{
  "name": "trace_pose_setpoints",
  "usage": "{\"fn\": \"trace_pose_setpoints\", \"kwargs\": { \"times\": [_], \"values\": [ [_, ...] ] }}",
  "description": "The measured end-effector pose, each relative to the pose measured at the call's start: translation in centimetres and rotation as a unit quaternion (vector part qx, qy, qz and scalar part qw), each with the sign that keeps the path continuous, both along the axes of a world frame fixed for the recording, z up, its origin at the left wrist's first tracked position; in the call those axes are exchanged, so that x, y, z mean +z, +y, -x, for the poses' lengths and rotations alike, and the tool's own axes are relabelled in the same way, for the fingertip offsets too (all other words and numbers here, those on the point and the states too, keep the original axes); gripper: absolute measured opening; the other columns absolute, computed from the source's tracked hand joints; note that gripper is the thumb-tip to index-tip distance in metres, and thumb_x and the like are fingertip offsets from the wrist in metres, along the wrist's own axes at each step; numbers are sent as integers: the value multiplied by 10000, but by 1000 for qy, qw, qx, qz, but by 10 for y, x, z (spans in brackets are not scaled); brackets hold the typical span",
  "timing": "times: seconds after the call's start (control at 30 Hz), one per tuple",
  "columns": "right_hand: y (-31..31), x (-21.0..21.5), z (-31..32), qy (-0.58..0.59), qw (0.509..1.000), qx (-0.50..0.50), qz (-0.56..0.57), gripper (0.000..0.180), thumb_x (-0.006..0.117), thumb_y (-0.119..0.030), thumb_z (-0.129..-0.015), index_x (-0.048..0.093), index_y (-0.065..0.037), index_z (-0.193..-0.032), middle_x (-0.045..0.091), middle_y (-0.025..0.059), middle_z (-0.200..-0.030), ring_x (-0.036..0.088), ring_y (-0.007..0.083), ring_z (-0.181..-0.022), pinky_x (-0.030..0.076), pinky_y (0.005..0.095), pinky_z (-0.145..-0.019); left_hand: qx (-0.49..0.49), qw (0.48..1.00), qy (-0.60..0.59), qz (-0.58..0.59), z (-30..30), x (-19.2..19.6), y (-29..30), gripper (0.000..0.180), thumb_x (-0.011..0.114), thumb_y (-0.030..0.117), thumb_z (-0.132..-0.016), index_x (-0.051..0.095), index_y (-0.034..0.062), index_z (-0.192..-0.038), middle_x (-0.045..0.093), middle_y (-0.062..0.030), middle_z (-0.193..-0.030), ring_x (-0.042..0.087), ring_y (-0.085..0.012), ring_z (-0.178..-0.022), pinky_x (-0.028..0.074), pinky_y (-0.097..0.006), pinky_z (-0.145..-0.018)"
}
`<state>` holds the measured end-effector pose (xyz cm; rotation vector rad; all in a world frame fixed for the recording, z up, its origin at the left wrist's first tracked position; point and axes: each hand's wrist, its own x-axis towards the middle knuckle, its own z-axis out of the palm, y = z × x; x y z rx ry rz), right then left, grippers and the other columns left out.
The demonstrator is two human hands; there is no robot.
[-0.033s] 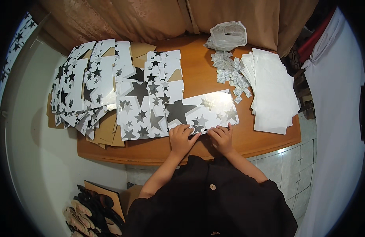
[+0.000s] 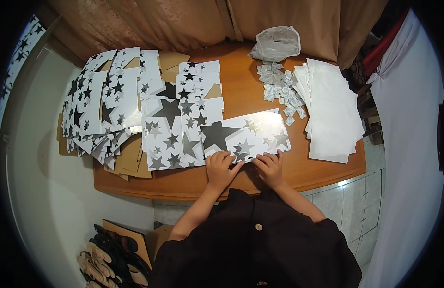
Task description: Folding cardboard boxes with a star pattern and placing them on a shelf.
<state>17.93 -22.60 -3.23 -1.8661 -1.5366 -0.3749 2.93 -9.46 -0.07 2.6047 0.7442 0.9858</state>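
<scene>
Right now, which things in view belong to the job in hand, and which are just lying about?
In the job: star card, touched by left hand and right hand; probably star sheets, packets, white sheets, perhaps plastic bag.
Seemingly just about: shoes, curtain.

White card panel (image 2: 248,137), black and grey stars, shiny, on wooden table (image 2: 241,86), near its front edge

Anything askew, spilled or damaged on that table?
Just untidy: small silvery packets lie loose before the translucent bag, perhaps tipped out; the star-printed pile at left is stacked crookedly; the white sheets are fanned unevenly. No clear damage on the star-printed piece at both hands, though glare hides part.
</scene>
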Motion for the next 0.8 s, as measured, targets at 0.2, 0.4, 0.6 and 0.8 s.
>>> {"fn": "trace_pose_setpoints", "kwargs": {
  "times": [0.2,0.4,0.6,0.8],
  "values": [
    [8,5,0,10,1000,-22,-9,175,679,-155,-750,652,-164,-923,604,-29,-900,567,161,-890,285,481,-944,-11,998,38,-40,-2,6,-1,378,753,368,-675,688,155,-981,599,-21,-916,540,-203,-914,342,-366,-775],
    [15,12,-8,-54,996,5,-67,117,685,-159,-749,663,-149,-864,588,-34,-800,567,144,-810,351,374,-805,-15,996,22,-89,-1,-7,2,360,726,339,-709,683,153,-1014,604,-40,-933,546,-225,-921,364,-370,-741],
    [4,65,-21,32,998,39,44,313,748,-330,-690,682,-155,-940,598,8,-991,535,201,-992,326,422,-847,-27,996,14,-87,4,-7,2,396,743,324,-698,674,136,-1040,588,-56,-941,543,-245,-930,377,-372,-769],
    [-26,50,-90,254,958,-54,120,1038,846,-356,-568,297,-114,-1416,299,181,-1423,271,327,-1334,203,478,-1074,31,987,154,-39,1,20,-7,754,751,373,-684,451,148,-1338,446,-167,-1328,422,-300,-1239,346,-486,-969]
  ]
}}
